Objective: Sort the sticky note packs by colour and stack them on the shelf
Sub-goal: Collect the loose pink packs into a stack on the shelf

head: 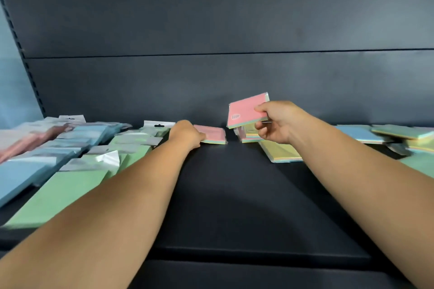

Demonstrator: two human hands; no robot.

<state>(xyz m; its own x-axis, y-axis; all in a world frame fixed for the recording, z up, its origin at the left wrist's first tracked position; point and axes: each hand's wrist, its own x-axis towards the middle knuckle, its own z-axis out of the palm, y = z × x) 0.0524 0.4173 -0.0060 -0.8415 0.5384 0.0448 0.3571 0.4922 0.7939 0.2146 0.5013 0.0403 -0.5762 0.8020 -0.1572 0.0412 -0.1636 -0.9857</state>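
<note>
My right hand (pixel 276 122) holds a pink-topped sticky note pack (pixel 245 110) tilted in the air, thumb on top and fingers underneath, above a small pile of packs (pixel 249 135). A second pink-topped pack (pixel 215 135) lies flat at the back of the dark shelf (pixel 234 195), with my left hand (pixel 186 134) on its left edge; its fingertips are hidden, so I cannot see whether it grips or only touches. Green packs (pixel 58 192), blue packs (pixel 21 176) and pink packs (pixel 28 138) lie in rows on the left.
A yellow-topped pack (pixel 280 151) lies right of the middle. More blue, green and yellow packs (pixel 397 136) are scattered at the right. The dark back panel (pixel 211 77) stands close behind everything. The shelf's front edge runs along the bottom.
</note>
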